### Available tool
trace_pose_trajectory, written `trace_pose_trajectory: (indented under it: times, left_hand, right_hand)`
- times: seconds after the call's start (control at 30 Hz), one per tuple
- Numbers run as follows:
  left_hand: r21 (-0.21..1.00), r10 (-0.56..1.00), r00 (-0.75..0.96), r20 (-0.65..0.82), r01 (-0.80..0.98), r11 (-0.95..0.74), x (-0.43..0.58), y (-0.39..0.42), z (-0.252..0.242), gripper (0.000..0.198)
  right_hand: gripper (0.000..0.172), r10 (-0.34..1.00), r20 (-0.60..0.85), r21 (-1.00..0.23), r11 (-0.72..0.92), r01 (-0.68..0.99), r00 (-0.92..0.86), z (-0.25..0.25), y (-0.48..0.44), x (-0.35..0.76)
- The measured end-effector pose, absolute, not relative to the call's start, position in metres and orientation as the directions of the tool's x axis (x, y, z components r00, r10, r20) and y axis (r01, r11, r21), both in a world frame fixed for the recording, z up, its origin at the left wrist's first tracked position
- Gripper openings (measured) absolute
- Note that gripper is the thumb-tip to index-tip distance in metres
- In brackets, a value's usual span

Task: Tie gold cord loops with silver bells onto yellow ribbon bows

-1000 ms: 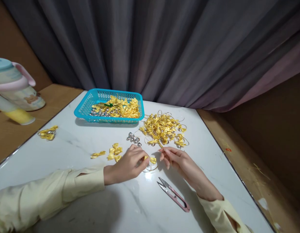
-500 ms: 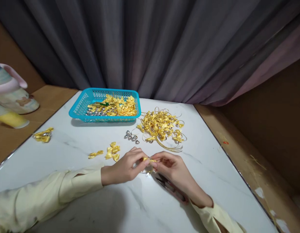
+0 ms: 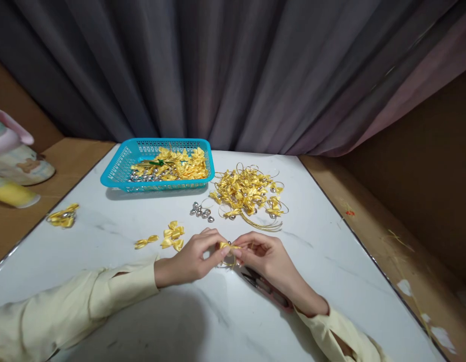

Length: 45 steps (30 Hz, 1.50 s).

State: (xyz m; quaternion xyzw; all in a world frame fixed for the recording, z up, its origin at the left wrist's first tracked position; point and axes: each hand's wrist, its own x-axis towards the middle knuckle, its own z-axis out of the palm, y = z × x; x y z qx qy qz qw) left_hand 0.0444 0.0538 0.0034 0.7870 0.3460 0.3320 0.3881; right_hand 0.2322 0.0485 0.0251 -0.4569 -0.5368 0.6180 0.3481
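Between my two hands is a yellow ribbon bow [image 3: 230, 247] with a thin gold loop hanging below it and a small silver bead at its top. My left hand [image 3: 198, 255] pinches the bow's left side with thumb and finger. From the right, my right hand [image 3: 266, 255] pinches the other side. Beneath my right hand, a dark-bladed tool with a pinkish handle [image 3: 268, 290] lies on the table, partly hidden. Loose yellow bows [image 3: 173, 235] lie left of my hands, and several silver beads [image 3: 201, 212] lie beyond them.
A blue basket [image 3: 157, 186] with bows and silver beads stands at the back of the white table [image 3: 233, 327]. To its right is a pile of looped yellow bows [image 3: 243, 190]. Another small bunch [image 3: 64, 216] lies left. A cup [image 3: 19, 158] stands far left.
The view has shifted slightly. Both hands still pinch the bow, and more of its yellow ribbon shows beside my left fingertips.
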Motion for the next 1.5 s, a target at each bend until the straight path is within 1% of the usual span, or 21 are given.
trace_pose_trajectory:
  times: [0.1,0.23,0.47,0.73,0.93,1.03,1.13,1.3,1.5]
  left_hand:
    - [0.829,0.794,0.541,0.277,0.284,-0.482,0.0453,0.0534,0.0020,0.021]
    - [0.831,0.797,0.543,0.264,0.291,-0.473,0.0454,0.0532,0.0018,0.023]
    - [0.867,0.814,0.542,0.211,0.281,-0.412,0.0457,0.0544,0.0032,0.026]
    - [0.909,0.823,0.550,0.141,0.258,-0.328,0.0443,0.0551,0.0037,0.028]
    - [0.881,0.811,0.560,0.170,0.282,-0.380,0.0445,0.0556,0.0043,0.020]
    - [0.865,0.810,0.555,0.189,0.296,-0.405,0.0447,0.0549,0.0044,0.019]
    - [0.868,0.804,0.563,0.192,0.284,-0.406,0.0446,0.0546,0.0046,0.021]
    - [0.888,0.809,0.563,0.167,0.270,-0.371,0.0445,0.0543,0.0051,0.023]
    - [0.925,0.806,0.577,0.131,0.222,-0.309,0.0439,0.0553,0.0059,0.025]
  right_hand:
    - [0.025,0.923,-0.185,-0.983,-0.175,0.061,-0.337,0.0241,0.0491,0.2331]
    - [0.025,0.929,-0.154,-0.988,-0.137,0.073,-0.338,0.0229,0.0491,0.2333]
    - [0.018,0.930,-0.103,-0.992,-0.068,0.110,-0.352,0.0225,0.0479,0.2347]
    - [0.016,0.941,-0.135,-0.985,-0.093,0.147,-0.311,0.0238,0.0460,0.2340]
    - [0.020,0.940,-0.156,-0.981,-0.111,0.160,-0.304,0.0262,0.0466,0.2335]
    - [0.020,0.937,-0.154,-0.980,-0.104,0.171,-0.314,0.0268,0.0470,0.2336]
    - [0.019,0.941,-0.105,-0.977,-0.037,0.209,-0.322,0.0269,0.0473,0.2348]
    - [0.014,0.936,0.029,-0.932,0.152,0.329,-0.350,0.0277,0.0476,0.2382]
    - [0.014,0.927,0.080,-0.905,0.221,0.363,-0.366,0.0284,0.0479,0.2386]
